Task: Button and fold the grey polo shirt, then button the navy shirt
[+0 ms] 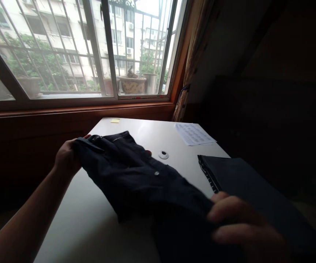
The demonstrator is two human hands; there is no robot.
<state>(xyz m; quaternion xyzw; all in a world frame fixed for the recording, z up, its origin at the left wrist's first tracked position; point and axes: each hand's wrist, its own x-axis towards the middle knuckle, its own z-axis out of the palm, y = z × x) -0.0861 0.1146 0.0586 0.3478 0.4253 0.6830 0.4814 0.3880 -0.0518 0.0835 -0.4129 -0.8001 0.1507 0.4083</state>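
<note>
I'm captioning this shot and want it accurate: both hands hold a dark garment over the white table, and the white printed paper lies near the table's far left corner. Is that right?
Not quite: in the head view, the white printed paper lies near the table's far right corner. The left hand and right hand do hold a dark garment over the white table.
</note>
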